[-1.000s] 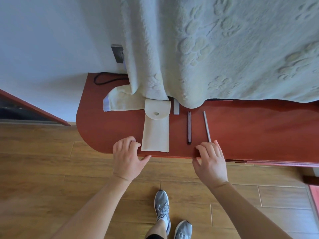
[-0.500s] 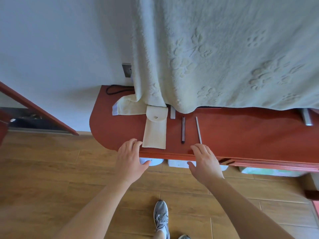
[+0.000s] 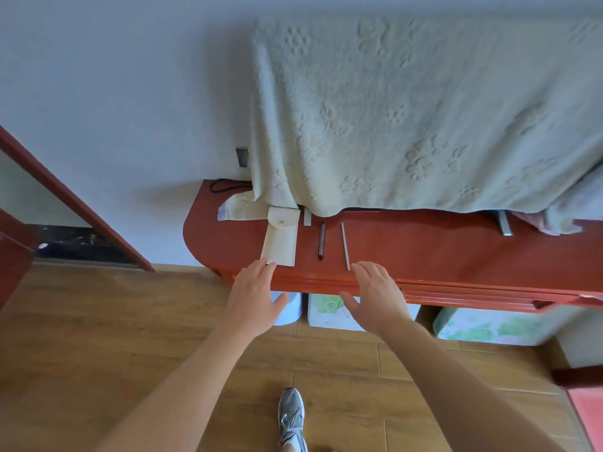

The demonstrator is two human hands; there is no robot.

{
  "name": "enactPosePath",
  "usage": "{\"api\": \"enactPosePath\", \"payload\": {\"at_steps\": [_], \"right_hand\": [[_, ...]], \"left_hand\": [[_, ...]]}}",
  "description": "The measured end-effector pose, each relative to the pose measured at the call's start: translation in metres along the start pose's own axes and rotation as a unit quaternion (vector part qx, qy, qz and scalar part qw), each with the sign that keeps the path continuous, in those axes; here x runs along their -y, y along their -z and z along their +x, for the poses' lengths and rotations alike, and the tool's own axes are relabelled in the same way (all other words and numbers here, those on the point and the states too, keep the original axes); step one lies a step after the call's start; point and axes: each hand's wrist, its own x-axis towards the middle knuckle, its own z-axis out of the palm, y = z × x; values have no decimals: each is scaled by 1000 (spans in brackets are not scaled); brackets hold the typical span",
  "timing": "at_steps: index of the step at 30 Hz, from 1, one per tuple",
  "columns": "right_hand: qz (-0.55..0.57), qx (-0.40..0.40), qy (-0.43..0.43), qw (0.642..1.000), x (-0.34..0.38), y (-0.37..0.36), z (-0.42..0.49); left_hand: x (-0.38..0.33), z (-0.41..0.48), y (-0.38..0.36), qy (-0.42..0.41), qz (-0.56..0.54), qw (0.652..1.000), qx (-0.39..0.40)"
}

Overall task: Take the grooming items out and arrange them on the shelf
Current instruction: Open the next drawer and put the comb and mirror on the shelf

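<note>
I see my left hand [image 3: 253, 295] flat at the front edge of the shelf [image 3: 424, 249], fingers straight and holding nothing, tips at the near corner of the pouch [image 3: 280, 239]. My right hand [image 3: 375, 293] is flat too, fingers straight and empty, just beside the near end of the silver stick [image 3: 344, 246]. The dark stick [image 3: 321, 239] lies between pouch and silver stick, apart from both. A blanket [image 3: 408, 125] hangs behind.

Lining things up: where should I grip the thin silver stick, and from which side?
Probably pinch the silver stick near its front end, from above, with the right hand. It lies flat, running front to back on the shelf, that end nearest the hand, with bare wood on either side.
</note>
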Motion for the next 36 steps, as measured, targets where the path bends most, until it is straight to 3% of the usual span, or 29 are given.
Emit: {"api": "enactPosePath", "payload": {"at_steps": [11, 21, 27, 36], "right_hand": [[23, -30, -32, 999, 14, 45, -46], [16, -43, -87, 995, 7, 67, -83], [25, -61, -98, 993, -38, 87, -112], [9, -69, -80, 994, -161, 116, -153]], "left_hand": [[-41, -22, 34, -26, 15, 999, 9], [-70, -28, 48, -105, 40, 994, 3], [-121, -34, 41, -130, 46, 990, 20], [-249, -55, 4, -119, 34, 992, 6]]}}
